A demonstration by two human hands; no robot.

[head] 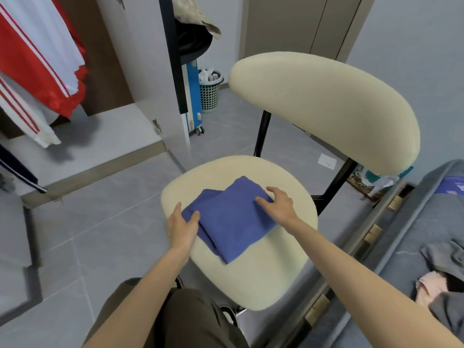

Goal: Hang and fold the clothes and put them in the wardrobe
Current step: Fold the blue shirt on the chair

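A grey-tiled bedroom, with an open wardrobe (113,131) at left where a red-and-white garment (37,59) hangs. A folded blue cloth (233,222) lies on the cream chair (263,277) seat. The left hand (182,223) rests on its left edge and the right hand (278,205) on its far corner, fingers straight and loosely spread.

On cream chair seat (253,285): folded blue cloth (233,222) lying flat, approx. mid-seat.
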